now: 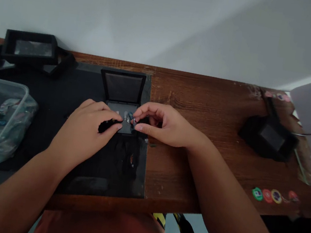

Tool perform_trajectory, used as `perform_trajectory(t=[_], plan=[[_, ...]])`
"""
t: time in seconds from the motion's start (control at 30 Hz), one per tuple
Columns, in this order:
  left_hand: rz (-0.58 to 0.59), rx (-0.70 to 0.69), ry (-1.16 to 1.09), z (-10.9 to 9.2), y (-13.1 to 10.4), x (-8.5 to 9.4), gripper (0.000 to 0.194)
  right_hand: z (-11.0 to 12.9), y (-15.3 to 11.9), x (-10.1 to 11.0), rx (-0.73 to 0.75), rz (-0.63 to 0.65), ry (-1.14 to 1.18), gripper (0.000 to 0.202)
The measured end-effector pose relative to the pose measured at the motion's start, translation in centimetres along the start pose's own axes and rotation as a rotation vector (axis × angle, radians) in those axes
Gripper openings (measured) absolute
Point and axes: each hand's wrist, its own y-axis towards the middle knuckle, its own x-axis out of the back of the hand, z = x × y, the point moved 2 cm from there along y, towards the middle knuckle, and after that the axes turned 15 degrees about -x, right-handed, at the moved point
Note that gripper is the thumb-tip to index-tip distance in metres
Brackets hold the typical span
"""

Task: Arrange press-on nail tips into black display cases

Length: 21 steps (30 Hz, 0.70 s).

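A small black box (126,128) with a grey inside lies before me, its windowed lid (122,86) raised at the back. Small shiny pieces (126,117) rest in it; their kind is too blurred to tell. My left hand (90,122) is at the box's left side, thumb and forefinger curled almost together at the tips; what they hold, if anything, is hidden. From the right, my right hand (165,126) reaches over the box, thumb and fingers closed around a small dark glossy piece (134,122).
On the left, a clear plastic tub (27,93) holds several small bagged items. Black window boxes (31,49) are stacked behind it on a dark mat (87,184). Another black box (272,138) and several round coloured stickers (267,195) lie to the right. The wall (169,25) bounds the back.
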Motion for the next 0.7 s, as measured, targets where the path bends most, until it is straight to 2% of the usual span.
perform_trajectory(t=[0.7], plan=[[0.02, -0.016, -0.05, -0.8, 0.07, -0.5, 0.019, 0.08, -0.02, -0.02, -0.002, 0.017, 0.031, 0.037]])
